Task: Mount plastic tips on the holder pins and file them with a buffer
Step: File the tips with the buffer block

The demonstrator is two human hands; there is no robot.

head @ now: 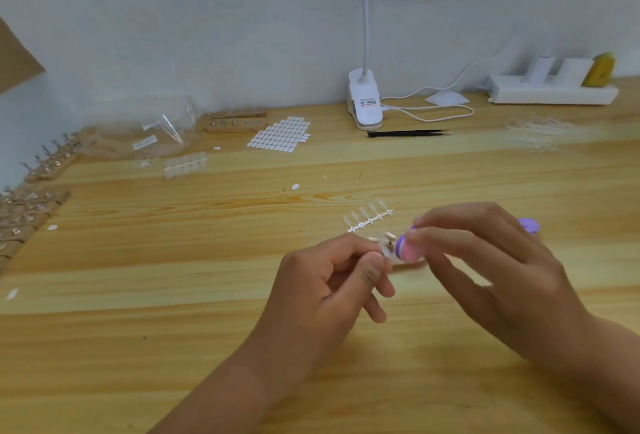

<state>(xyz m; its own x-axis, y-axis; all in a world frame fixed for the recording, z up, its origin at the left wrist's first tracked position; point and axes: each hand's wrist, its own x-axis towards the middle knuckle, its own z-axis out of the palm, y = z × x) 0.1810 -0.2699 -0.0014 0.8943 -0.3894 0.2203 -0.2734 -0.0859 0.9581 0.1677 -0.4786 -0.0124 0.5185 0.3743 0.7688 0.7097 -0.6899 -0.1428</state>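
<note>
My left hand (332,281) pinches a small metal holder pin with a clear plastic tip (387,250) on it, just above the wooden table (173,295). My right hand (485,260) grips a pink and purple buffer block (408,248), whose end touches the tip. The buffer's far purple end (530,225) shows beyond my fingers. A strip of clear plastic tips (369,217) lies on the table just behind my hands. A couple of loose metal pins (390,235) lie beside it.
Wooden holder blocks with pins (48,166) line the left edge; another block (235,121) sits at the back. A sheet of white adhesive tabs (280,133), black tweezers (405,133), a clip lamp (365,101), clear bags (152,135), more tip strips (536,133) and a power strip (550,92) stand behind.
</note>
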